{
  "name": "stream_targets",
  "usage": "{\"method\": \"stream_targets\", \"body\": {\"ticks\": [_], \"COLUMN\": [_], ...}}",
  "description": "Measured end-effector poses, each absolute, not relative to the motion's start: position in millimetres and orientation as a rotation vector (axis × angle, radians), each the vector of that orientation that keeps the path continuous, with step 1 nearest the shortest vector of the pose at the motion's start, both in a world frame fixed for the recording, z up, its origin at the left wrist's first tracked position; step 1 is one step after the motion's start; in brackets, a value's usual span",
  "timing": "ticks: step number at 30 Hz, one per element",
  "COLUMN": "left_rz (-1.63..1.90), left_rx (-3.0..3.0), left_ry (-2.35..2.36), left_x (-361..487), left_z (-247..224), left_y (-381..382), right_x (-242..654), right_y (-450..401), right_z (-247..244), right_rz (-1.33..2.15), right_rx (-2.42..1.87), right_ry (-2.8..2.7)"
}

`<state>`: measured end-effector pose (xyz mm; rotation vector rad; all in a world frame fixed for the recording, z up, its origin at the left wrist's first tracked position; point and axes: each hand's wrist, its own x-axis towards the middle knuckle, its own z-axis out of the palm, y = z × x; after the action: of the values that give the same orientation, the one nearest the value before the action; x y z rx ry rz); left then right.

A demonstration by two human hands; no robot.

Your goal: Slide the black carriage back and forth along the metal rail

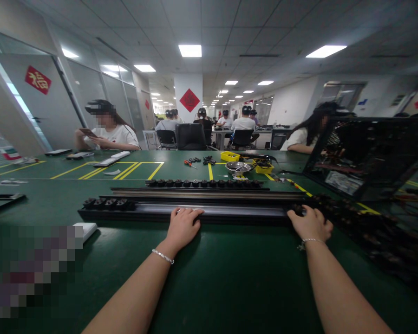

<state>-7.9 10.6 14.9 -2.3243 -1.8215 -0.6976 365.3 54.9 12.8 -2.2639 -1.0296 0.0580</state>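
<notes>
**Both hands on the near black rail — handling notes**

The long black rail (195, 211) lay crosswise on the green table (230, 278), nearest of three parallel strips. Behind it lay a silver-edged rail (202, 192), and further back a row of black knobs (204, 183).

Left hand (183, 227) rested palm-down on the rail's middle, fingers curled over its top edge; a light hold, not a closed fist. Right hand (310, 223) sat at the rail's right end, fingers hooked over it beside a cluster of small black parts (337, 211). How firmly it gripped could not be told.

Judgement: with a piece this long, both hands should move together and level, or one end would swing into the silver-edged rail. The left end, carrying a few black fittings (104, 202), was unsupported and lay near a white block (85, 229); worth watching.

An open computer case (365, 155) stood close on the right, limiting room there.
</notes>
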Motion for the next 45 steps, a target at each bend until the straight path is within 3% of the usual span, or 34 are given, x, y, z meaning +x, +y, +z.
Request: {"method": "stream_targets", "body": {"ticks": [14,45], "left_rz": [-0.688,-0.695], "left_rx": [-2.32,-2.29], "left_ry": [-1.815,-1.864], "left_x": [-7,-6], "left_z": [16,17], "left_y": [10,10], "right_x": [369,388], "right_y": [53,53], "right_z": [20,23], "right_rz": [0.175,-0.022], "right_rx": [-2.288,-2.246], "right_ry": [-1.08,-1.046]}}
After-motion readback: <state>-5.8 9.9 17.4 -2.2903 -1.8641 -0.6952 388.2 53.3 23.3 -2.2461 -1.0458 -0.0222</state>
